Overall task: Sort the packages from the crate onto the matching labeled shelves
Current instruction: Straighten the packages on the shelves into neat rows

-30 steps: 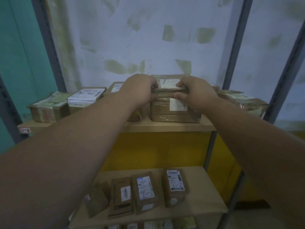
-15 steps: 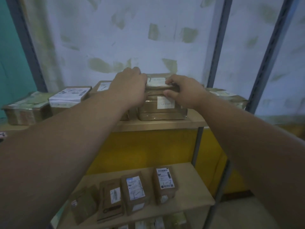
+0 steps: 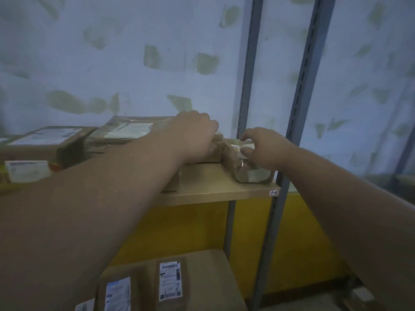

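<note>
A brown package (image 3: 247, 173) wrapped in clear tape, with a white label on top, lies at the right end of the upper shelf (image 3: 213, 191). My right hand (image 3: 265, 148) pinches its top edge between thumb and fingers. My left hand (image 3: 193, 135) is curled over the package's left side, and its fingertips are hidden. A small tag (image 3: 274, 193) reading "1-1" sits on the shelf's front edge just below the package.
Larger labelled boxes (image 3: 125, 131) (image 3: 45, 136) fill the shelf to the left. Grey uprights (image 3: 247, 86) (image 3: 303, 86) stand right behind and beside the package. On the lower shelf lie boxes (image 3: 170, 281) (image 3: 118, 295), one marked "1-2". A yellow panel (image 3: 190, 227) backs the gap.
Both hands have shifted right along the upper shelf, from the top of a stacked box to the shelf's right end. The view has swung right and moved closer.
</note>
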A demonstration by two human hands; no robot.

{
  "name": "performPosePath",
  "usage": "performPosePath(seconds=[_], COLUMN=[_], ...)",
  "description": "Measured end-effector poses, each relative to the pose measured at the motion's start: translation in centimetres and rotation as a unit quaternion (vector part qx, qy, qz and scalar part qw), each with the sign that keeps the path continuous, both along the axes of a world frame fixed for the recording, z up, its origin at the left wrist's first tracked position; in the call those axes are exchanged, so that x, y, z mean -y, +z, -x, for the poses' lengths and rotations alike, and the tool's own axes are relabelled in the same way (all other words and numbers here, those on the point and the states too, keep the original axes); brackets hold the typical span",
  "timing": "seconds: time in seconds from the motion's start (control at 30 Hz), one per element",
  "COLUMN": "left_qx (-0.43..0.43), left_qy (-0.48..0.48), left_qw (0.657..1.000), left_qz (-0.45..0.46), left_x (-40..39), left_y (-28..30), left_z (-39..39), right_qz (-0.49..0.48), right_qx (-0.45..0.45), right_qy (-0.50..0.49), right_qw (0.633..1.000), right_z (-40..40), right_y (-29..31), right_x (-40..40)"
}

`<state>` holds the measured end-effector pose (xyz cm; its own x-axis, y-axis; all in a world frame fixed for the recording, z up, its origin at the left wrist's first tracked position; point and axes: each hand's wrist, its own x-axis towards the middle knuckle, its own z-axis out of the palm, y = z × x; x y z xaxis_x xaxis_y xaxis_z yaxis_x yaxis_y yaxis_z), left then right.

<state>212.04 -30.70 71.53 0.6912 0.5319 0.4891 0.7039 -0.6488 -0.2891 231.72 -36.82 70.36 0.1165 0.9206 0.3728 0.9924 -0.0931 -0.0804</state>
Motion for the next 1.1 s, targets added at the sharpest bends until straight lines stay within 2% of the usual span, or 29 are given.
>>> performPosePath(seconds=[0.13, 0.23, 0.33, 0.37, 0.5, 0.63, 0.73, 0.93, 1.1], left_qx=[-0.013, 0.003, 0.018, 0.021, 0.04, 0.076, 0.064, 0.038, 0.016], left_qy=[0.025, 0.116, 0.209, 0.217, 0.211, 0.182, 0.181, 0.168, 0.128], left_qw=[0.996, 0.985, 0.96, 0.96, 0.975, 0.977, 0.975, 0.984, 0.992], left_qz=[0.081, 0.126, 0.184, 0.177, 0.051, 0.082, 0.113, 0.038, 0.002], left_x=[-1.2, -3.0, -4.5, -4.8, -4.3, -4.8, -4.7, -2.3, 0.0], left_y=[-1.4, -2.1, -2.8, -3.0, -3.3, -3.8, -3.4, -2.5, -2.2], left_z=[-6.3, -8.5, -8.7, -8.8, -9.8, -9.5, -8.7, -8.3, -7.1], right_qz=[0.05, 0.053, 0.055, 0.054, 0.038, 0.037, 0.023, 0.031, 0.036], right_qx=[-0.011, -0.012, 0.014, 0.018, -0.003, -0.004, -0.004, 0.001, 0.051], right_qy=[0.029, 0.06, 0.067, 0.068, 0.075, 0.079, 0.088, 0.088, 0.077], right_qw=[0.998, 0.997, 0.996, 0.996, 0.996, 0.996, 0.996, 0.996, 0.995], right_z=[-2.2, -3.2, -3.3, -3.4, -3.8, -4.1, -4.3, -4.1, -4.0], right_y=[-1.9, -2.7, -2.6, -2.7, -3.3, -3.8, -3.9, -3.6, -3.9], right_x=[-0.4, -0.9, -1.1, -1.2, -1.6, -1.7, -1.6, -1.6, -1.6])
